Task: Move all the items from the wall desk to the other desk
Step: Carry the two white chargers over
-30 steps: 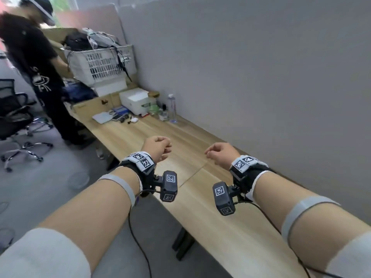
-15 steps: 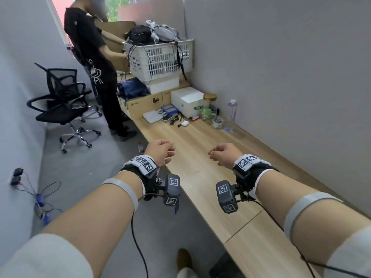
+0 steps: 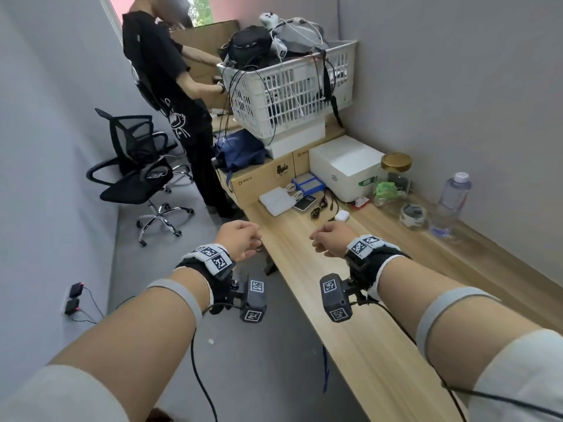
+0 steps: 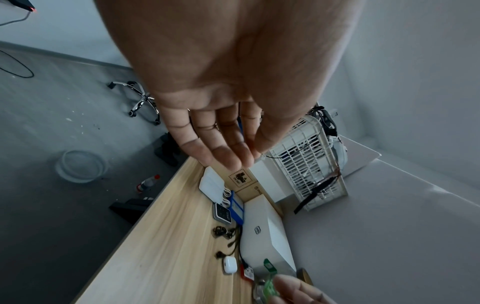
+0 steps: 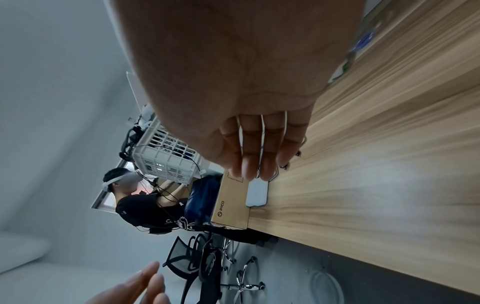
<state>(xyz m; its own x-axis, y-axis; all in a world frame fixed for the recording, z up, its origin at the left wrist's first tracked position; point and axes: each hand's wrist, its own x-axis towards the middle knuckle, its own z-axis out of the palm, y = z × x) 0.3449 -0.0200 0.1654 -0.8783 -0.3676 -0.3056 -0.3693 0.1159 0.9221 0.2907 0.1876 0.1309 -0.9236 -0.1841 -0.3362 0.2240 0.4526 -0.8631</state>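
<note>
The long wooden wall desk (image 3: 359, 315) runs along the grey wall. At its far end lie a white box (image 3: 344, 166), a gold-lidded jar (image 3: 396, 170), a clear water bottle (image 3: 454, 196), a tape roll (image 3: 412, 213), a white earbud case (image 3: 341, 215), black cables (image 3: 321, 207), a small grey device (image 3: 304, 203), a white pad (image 3: 275, 201) and a blue case (image 3: 308, 182). My left hand (image 3: 243, 239) hovers at the desk's front edge and my right hand (image 3: 326, 242) over the desk. Both are loosely curled, hold nothing and stay short of the items. In the wrist views the left fingers (image 4: 221, 148) and right fingers (image 5: 249, 156) are relaxed.
Cardboard boxes (image 3: 262, 181) carry a white basket (image 3: 289, 86) full of cables and gear. A person in black (image 3: 170, 95) stands at the desk's far end beside a black office chair (image 3: 137, 166). A plug with cords (image 3: 74, 296) sits low on the left wall.
The view has moved along the desk toward the items at its far end, which now look closer. Both hands stay raised in front and hold nothing.
</note>
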